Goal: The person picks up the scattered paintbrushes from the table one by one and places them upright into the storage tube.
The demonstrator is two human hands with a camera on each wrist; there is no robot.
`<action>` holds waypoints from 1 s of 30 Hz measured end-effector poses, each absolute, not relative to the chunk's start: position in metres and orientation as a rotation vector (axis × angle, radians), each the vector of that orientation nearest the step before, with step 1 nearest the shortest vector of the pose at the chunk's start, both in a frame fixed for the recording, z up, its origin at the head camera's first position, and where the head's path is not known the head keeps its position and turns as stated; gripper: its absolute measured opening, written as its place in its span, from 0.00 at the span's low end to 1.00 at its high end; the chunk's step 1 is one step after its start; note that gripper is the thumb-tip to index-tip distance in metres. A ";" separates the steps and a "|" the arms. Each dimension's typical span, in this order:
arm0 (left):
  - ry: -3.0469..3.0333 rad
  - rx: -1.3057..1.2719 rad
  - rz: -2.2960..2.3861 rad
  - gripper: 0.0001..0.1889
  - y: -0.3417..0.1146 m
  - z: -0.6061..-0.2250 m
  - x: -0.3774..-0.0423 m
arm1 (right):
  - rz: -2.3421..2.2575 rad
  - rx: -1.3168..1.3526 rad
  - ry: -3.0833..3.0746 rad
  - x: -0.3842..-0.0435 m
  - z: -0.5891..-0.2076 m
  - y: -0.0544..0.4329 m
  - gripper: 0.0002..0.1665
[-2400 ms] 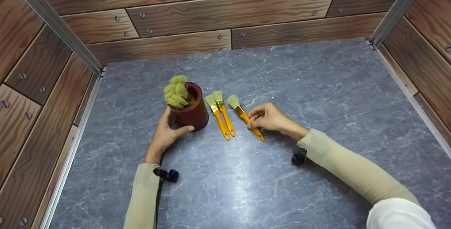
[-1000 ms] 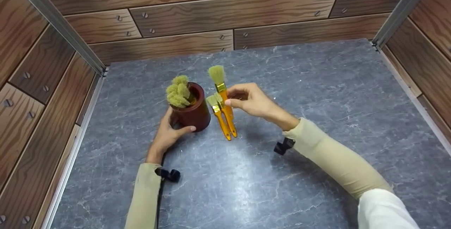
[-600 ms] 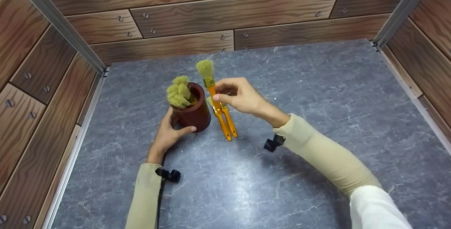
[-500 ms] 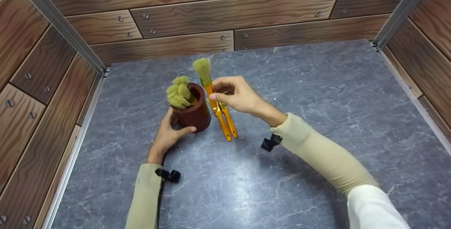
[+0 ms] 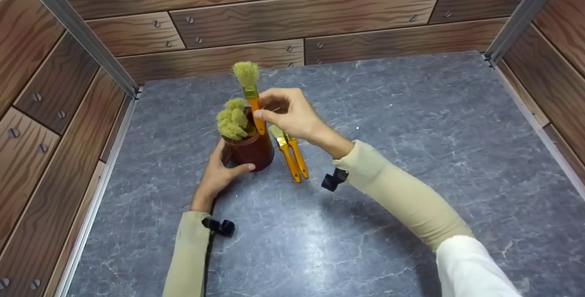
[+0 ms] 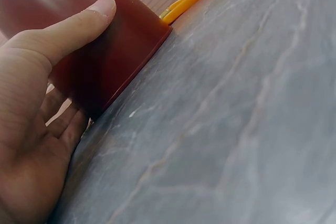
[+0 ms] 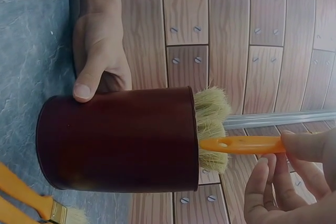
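Observation:
My left hand (image 5: pixel 217 176) holds a dark red-brown cylindrical cup (image 5: pixel 251 154), thumb on its near side and fingers round the left. Several paintbrushes (image 5: pixel 231 123) stand in the cup with pale bristles up, leaning left over the rim. Between thumb and fingertips, my right hand (image 5: pixel 295 116) pinches an orange-handled paintbrush (image 5: pixel 251 92), bristles up. In the right wrist view the held brush's handle end (image 7: pixel 215 145) is right at the cup's mouth, overlapping the bristles there. Two more paintbrushes (image 5: pixel 289 162) lie side by side on the table, just right of the cup.
The grey marbled table (image 5: pixel 388 119) runs back to a wood-patterned wall (image 5: pixel 237 23), with similar panels on both sides. Metal corner posts (image 5: pixel 87 41) rise at the back left and back right. Each sleeve carries a small black camera (image 5: pixel 219 226) at the wrist.
My right hand has lifted one paintbrush off the table and carried it left, past the two lying brushes, to above the cup's mouth. My left hand and the cup have stayed in place.

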State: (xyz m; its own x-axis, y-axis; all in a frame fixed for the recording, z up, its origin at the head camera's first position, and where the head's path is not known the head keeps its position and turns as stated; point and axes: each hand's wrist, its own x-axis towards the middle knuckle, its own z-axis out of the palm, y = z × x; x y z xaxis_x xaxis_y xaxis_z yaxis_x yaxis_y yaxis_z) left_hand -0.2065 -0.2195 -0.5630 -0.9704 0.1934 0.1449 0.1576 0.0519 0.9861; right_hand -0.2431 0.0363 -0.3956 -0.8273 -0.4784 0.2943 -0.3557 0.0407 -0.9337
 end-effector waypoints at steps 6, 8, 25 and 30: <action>2.256 0.359 2.107 0.52 -0.219 -0.564 -0.207 | -1.923 -0.863 2.220 -0.247 -0.395 0.029 0.14; 2.258 0.356 2.105 0.52 -0.218 -0.564 -0.208 | -1.924 -0.860 2.230 -0.248 -0.395 0.027 0.14; 2.266 0.390 2.098 0.53 -0.219 -0.565 -0.208 | -1.850 -0.937 2.239 -0.250 -0.403 0.020 0.15; 2.264 0.381 2.107 0.52 -0.220 -0.564 -0.207 | -1.839 -0.938 2.220 -0.249 -0.405 0.022 0.14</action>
